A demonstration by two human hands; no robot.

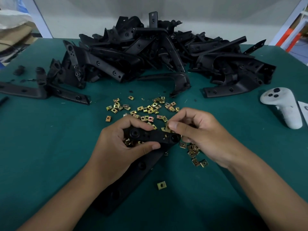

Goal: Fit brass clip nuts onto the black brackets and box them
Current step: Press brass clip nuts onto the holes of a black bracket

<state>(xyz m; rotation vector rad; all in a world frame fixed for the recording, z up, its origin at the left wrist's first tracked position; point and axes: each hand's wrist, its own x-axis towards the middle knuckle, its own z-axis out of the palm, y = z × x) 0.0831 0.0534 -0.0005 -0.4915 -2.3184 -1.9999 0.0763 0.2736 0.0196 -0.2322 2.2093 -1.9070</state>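
Observation:
My left hand (123, 144) grips the upper end of a long black bracket (133, 174) that slants down to the lower left over the green mat. My right hand (200, 130) pinches a brass clip nut (167, 129) at the top edge of the bracket's arm, near its right end. Several loose brass clip nuts (146, 110) lie scattered on the mat beyond and beneath my hands. One clip nut (161, 185) lies alone closer to me.
A big heap of black brackets (150, 52) fills the back of the green table (41, 139). More black brackets (50, 92) lie at the left. A white handheld controller (281, 105) rests at the right edge. Cardboard and a bag sit at the far left.

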